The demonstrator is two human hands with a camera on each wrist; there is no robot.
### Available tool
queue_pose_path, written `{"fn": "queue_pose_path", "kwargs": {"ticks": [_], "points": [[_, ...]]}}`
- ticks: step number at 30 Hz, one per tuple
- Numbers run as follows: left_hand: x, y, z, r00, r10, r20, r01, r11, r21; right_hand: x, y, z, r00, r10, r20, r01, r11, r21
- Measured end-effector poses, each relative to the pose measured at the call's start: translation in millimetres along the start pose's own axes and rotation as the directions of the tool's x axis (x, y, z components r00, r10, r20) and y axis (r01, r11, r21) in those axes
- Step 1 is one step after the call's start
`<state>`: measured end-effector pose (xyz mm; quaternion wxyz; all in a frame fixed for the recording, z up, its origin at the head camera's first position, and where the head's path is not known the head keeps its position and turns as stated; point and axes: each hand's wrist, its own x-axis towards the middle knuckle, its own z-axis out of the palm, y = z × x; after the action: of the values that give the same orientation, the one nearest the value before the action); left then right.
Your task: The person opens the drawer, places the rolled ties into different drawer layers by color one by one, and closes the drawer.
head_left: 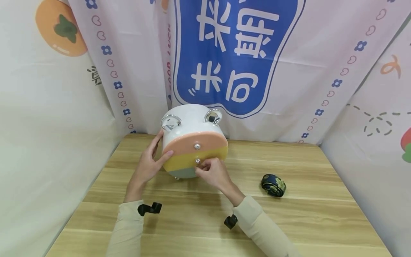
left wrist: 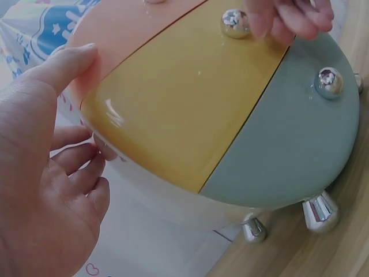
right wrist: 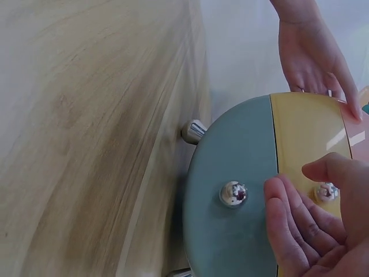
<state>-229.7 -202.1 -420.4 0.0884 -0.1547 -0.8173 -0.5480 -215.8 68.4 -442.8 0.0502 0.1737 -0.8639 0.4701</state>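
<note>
Round white drawer box (head_left: 192,119) sits toward 11 o'clock on the wood-grain surface (head_left: 308,214), front toward the head camera. Front is three bands: pink upper band (head_left: 183,142), yellow middle band (head_left: 179,160), grey-green lower band (head_left: 184,173); bands look flush, thin seams between. Silver knobs: pink-band knob (head_left: 197,146), yellow-band knob (head_left: 197,161), green-band knob (right wrist: 233,194), the last hidden from the head view by the right hand. Two silver loops on the box top, left loop (head_left: 171,122) at 10 o'clock, right loop (head_left: 213,116) at 1 o'clock. Silver foot (left wrist: 320,213) shows underneath in left wrist view. Left hand (head_left: 148,164) is between 8 and 9 o'clock on the box, gripping its edge: thumb on the pink front, bent fingers against the white side. Right hand (head_left: 214,173) is at 5 o'clock, just beside the yellow-band knob at the knob's 4 o'clock; fingers loosely bent, thumb apart from them, nothing held; contact with the front, can't tell. Dark rolled patterned cloth (head_left: 273,185) lies on the surface at the box's 4 o'clock, well apart, neither hand near it. Cream sleeves, black mount (head_left: 149,208) at left wrist, another black mount (head_left: 230,221) at right. Blue panel (head_left: 221,60) with white characters on the curtain behind, toward 12 to 1 o'clock.
</note>
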Motion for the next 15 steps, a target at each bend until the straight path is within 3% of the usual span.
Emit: {"fn": "queue_pose_path", "kwargs": {"ticks": [15], "points": [[-4.2,-0.3,-3.9,1.0,-0.013,0.001,0.013,0.998,0.056,-13.2,18.7,6.7,0.999,0.039,0.018,-0.036,0.987,-0.157]]}}
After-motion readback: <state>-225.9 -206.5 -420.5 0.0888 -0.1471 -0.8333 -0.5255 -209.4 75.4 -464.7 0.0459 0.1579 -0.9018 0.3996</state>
